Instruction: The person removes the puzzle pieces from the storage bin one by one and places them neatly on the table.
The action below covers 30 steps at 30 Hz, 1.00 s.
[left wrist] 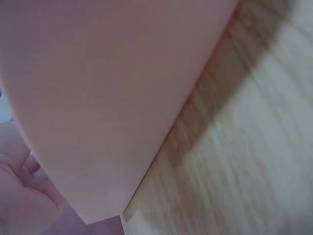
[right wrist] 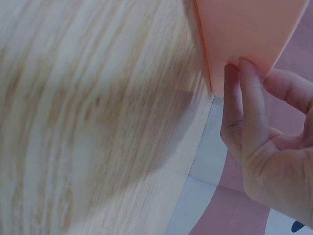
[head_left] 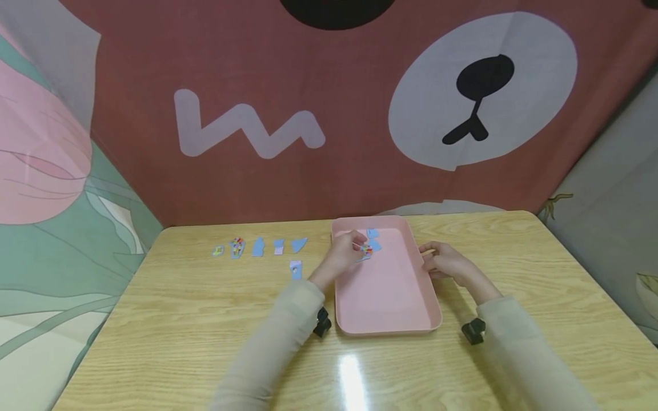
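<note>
In the head view my left hand (head_left: 345,254) is over the left wall of a shallow pink tray (head_left: 388,297). Its thumb and fingers pinch a small flat piece with multicoloured patches (head_left: 366,250). Right by the fingertips lie light-blue cut pieces (head_left: 372,233) inside the tray. In the left wrist view the tray's outer wall (left wrist: 117,98) covers most of the picture and hides the fingertips. My right hand (head_left: 446,261) holds the tray's right side. The right wrist view shows two fingers (right wrist: 252,93) against the outer wall and another digit at the rim.
Left of the tray, small flat cut pieces lie in a row on the wooden table: a yellow-green one (head_left: 218,250), a multicoloured one (head_left: 237,248) and several blue ones (head_left: 258,247). A blue piece with a small picture (head_left: 295,269) lies nearer. A printed cloth (head_left: 247,182) hangs behind the table.
</note>
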Each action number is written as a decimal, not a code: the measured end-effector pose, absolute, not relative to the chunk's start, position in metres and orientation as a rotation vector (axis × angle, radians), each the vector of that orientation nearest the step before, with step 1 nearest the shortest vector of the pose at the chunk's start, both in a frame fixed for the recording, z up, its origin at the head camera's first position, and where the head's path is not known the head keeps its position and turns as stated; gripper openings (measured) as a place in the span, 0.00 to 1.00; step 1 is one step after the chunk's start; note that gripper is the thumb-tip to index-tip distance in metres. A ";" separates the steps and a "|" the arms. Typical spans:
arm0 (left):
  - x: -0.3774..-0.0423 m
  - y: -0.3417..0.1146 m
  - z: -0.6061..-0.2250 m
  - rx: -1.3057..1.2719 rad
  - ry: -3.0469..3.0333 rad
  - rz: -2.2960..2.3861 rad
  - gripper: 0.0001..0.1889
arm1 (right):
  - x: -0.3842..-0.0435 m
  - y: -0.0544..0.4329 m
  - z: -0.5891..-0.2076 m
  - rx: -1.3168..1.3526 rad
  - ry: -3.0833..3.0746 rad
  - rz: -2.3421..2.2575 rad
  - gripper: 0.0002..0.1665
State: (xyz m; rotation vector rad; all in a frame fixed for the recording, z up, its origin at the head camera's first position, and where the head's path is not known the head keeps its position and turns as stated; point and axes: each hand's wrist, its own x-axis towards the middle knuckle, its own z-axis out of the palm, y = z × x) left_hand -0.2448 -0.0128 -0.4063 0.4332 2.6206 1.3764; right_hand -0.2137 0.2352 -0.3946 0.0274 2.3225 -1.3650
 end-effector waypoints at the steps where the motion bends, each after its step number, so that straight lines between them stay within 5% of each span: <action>1: -0.245 -0.012 -0.407 0.435 2.622 1.362 0.15 | -0.213 0.235 -0.394 0.025 2.320 -1.367 0.36; 20: -0.256 -0.009 -0.407 0.380 2.664 0.999 0.21 | -0.214 0.237 -0.395 0.011 2.313 -1.384 0.36; 30: -0.283 -0.012 -0.444 0.627 2.735 0.837 0.17 | -0.215 0.237 -0.397 0.001 2.301 -1.396 0.36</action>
